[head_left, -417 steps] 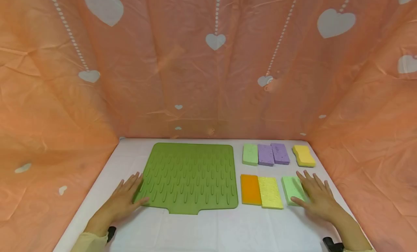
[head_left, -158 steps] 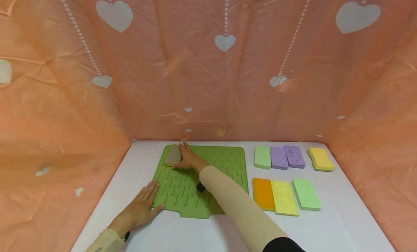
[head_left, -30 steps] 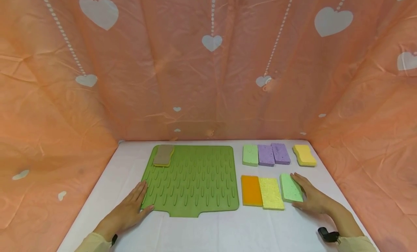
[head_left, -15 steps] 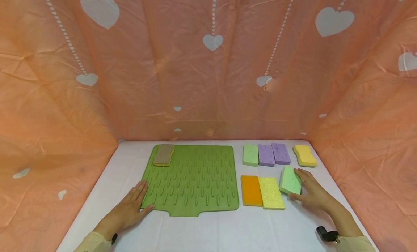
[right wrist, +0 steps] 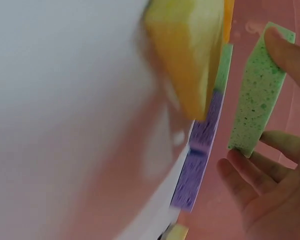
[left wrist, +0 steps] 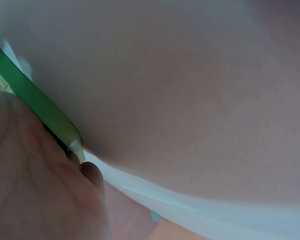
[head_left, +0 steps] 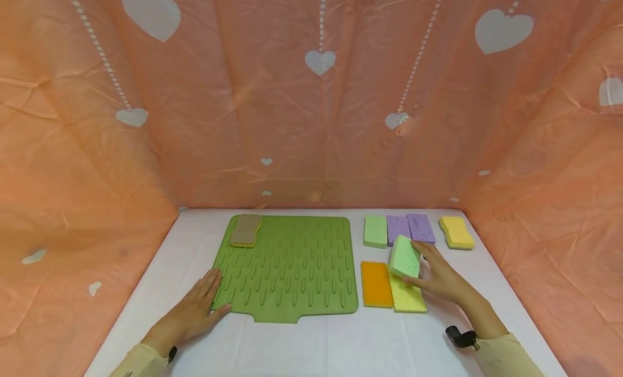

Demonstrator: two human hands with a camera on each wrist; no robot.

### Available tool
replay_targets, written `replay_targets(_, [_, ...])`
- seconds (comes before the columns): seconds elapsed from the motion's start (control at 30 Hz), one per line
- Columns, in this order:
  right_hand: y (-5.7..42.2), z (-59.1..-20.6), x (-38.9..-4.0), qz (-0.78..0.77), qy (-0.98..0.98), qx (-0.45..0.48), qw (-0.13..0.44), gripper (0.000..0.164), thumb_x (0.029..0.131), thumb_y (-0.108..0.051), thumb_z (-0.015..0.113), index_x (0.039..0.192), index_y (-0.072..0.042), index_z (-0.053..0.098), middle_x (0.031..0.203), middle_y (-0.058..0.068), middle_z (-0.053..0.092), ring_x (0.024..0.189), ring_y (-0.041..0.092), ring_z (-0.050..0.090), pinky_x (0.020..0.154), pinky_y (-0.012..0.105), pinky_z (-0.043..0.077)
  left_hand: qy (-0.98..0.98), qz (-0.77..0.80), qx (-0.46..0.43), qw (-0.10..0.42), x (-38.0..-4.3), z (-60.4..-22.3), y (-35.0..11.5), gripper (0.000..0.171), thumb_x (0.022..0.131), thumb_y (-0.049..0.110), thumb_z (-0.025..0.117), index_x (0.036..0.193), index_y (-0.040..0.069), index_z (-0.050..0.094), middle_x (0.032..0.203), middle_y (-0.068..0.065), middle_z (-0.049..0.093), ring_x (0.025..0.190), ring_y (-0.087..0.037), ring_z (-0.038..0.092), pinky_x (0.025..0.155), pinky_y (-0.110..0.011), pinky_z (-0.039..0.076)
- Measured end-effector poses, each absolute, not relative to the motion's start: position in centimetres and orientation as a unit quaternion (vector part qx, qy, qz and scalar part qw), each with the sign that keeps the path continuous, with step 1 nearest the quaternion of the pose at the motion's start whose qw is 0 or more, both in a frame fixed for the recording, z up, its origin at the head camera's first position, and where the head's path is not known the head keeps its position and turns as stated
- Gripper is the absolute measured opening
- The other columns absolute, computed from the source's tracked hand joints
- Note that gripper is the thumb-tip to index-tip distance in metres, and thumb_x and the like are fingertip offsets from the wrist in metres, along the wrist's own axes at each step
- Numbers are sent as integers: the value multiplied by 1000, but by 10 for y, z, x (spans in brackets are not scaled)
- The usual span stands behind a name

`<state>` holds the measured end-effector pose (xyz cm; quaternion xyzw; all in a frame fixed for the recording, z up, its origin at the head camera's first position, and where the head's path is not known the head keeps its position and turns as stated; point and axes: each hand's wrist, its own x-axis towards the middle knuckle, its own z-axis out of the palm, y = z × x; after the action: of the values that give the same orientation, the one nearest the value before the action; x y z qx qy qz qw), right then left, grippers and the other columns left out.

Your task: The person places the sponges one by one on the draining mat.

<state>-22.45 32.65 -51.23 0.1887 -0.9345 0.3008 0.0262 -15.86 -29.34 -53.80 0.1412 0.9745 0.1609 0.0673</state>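
Pale green sponge (head_left: 405,257) was up off the table, tilted, above the far end of a thin yellow sponge (head_left: 410,301) on the right side. Right hand (head_left: 440,274) held it by its edges, thumb at the near end, fingers at the far end. Left hand (head_left: 190,315) lay flat, fingers straight, on the left near edge of a ribbed green mat (head_left: 292,285); nothing gripped there. Orange sponge (head_left: 376,285) sat between mat and yellow one, touching the yellow one's left side. Far right row, left to right: another green sponge (head_left: 375,230), two purple sponges (head_left: 422,228) side by side, then, a little apart, a waisted yellow sponge (head_left: 456,232). Grey-topped sponge (head_left: 245,230), yellow underneath, was on the mat's far left corner. White tabletop (head_left: 331,350) under everything; orange cloth (head_left: 272,96) with pale hearts hung behind and at both sides.
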Motion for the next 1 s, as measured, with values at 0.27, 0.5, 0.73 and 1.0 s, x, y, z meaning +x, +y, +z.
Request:
replay_targets(0.27, [294, -510, -244, 301, -933, 196, -1, 106, 89, -42, 90, 166, 2, 32, 167, 32, 29, 151, 56, 32, 118, 76, 31, 973, 169, 142, 65, -158, -539, -294, 95, 107, 56, 59, 166, -10, 24, 177, -27, 14, 163, -47, 11, 132, -41, 2])
replay_targets(0.5, [263, -509, -260, 302, -926, 226, -1, 105, 90, -44, 89, 167, 0, 32, 168, 30, 30, 152, 54, 34, 119, 73, 34, 975, 160, 142, 68, -158, -536, -292, 95, 107, 55, 59, 165, -11, 25, 176, -28, 15, 162, -48, 13, 129, -63, 20])
replay_targets(0.73, [236, -503, -274, 299, -919, 256, 5, 103, 89, -38, 90, 166, 2, 33, 168, 32, 30, 153, 52, 35, 119, 70, 37, 972, 166, 160, 42, -157, -539, -292, 92, 107, 51, 61, 163, -13, 27, 174, -31, 20, 160, -50, 17, 128, -65, 22])
replay_targets(1.0, [206, -500, -289, 298, -915, 271, -13, 105, 91, -44, 88, 168, 0, 31, 170, 30, 28, 156, 51, 31, 120, 68, 37, 976, 149, 151, 54, -159, -537, -292, 93, 107, 54, 60, 165, -11, 26, 175, -28, 18, 161, -49, 16, 127, -65, 25])
